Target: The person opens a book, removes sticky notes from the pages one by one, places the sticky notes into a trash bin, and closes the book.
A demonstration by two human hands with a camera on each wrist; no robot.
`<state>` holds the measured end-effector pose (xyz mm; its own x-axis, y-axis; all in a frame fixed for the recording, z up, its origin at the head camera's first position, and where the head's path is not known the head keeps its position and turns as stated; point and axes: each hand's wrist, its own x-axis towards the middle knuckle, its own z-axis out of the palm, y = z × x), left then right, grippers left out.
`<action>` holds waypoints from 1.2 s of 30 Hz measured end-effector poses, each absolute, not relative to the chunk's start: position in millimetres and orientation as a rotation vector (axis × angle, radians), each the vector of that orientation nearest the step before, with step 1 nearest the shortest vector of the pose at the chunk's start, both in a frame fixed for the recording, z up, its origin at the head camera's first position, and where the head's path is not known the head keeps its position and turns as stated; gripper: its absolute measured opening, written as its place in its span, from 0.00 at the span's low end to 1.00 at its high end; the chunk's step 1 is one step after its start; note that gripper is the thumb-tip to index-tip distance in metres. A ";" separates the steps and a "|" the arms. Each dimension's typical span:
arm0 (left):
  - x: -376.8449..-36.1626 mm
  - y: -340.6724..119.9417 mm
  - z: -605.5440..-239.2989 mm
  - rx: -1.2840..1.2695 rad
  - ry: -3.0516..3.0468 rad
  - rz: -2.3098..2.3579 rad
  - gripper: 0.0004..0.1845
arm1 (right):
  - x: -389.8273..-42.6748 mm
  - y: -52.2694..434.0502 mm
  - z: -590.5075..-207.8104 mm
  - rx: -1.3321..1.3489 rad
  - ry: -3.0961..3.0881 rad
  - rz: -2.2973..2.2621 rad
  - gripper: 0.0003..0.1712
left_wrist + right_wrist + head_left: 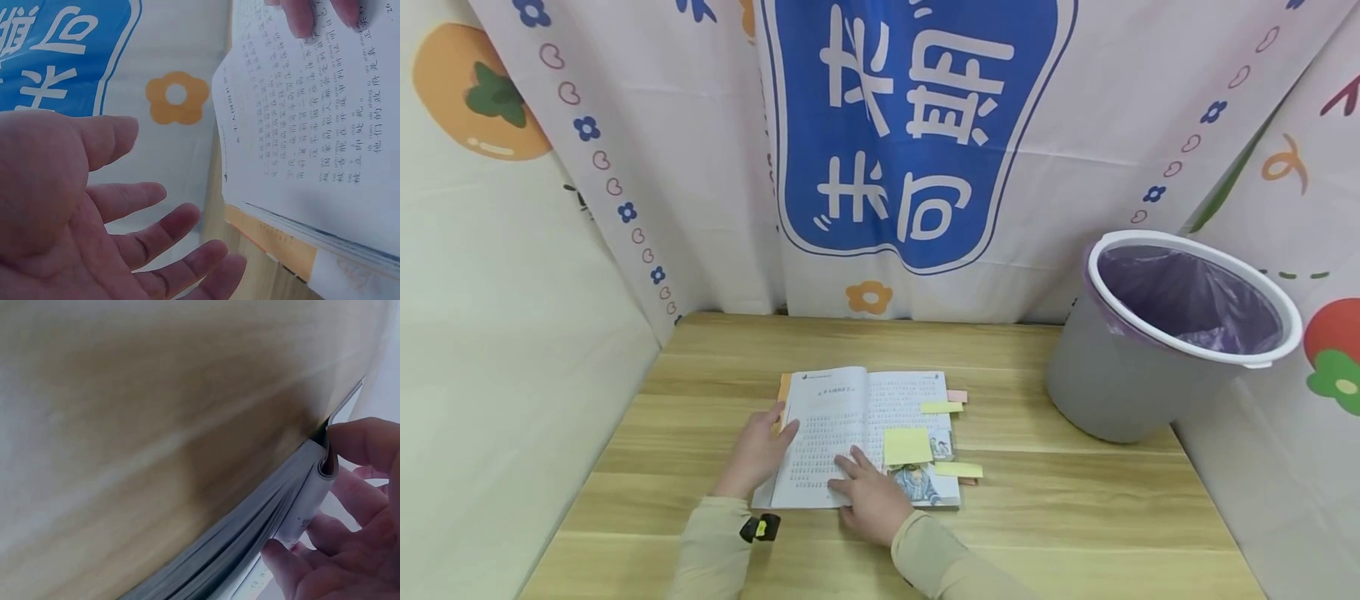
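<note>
An open book point(842, 417) with printed text lies on the wooden table point(1075, 500). A yellow sticky note point(907, 446) sits on its right page, and smaller note tabs point(942, 407) stick out at the right edge. My left hand point(772, 425) lies at the book's left edge with the thumb touching the page. In the left wrist view the left hand point(156, 237) shows relaxed, spread fingers beside the book point(312, 125). My right hand point(853, 462) rests on the lower part of the pages. In the right wrist view the right hand point(319, 506) pinches the pages' edge point(294, 487) between thumb and fingers.
A grey bin point(1120, 375) with a purple liner stands on the table at the right. A printed curtain point(910, 125) hangs behind and at both sides. Bare wood lies in front of and to the right of the book.
</note>
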<state>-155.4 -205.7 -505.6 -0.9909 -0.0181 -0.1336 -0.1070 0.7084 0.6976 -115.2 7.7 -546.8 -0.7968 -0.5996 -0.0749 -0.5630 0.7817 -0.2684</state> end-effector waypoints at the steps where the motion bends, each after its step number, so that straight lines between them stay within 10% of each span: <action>1: -156.4 -204.5 -507.1 -0.107 2.791 1.147 0.32 | -115.6 7.9 -547.4 -0.930 2.817 -0.344 0.25; 36: -158.6 -172.7 -539.1 0.147 2.701 1.003 0.27 | -111.3 34.8 -511.6 -1.011 2.774 -0.574 0.22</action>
<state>-158.6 -172.7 -539.1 -0.9622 0.1822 -0.2025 0.0059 0.7571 0.6533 -111.3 34.8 -511.6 -0.7660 -0.6429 0.0047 -0.5919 0.7024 -0.3954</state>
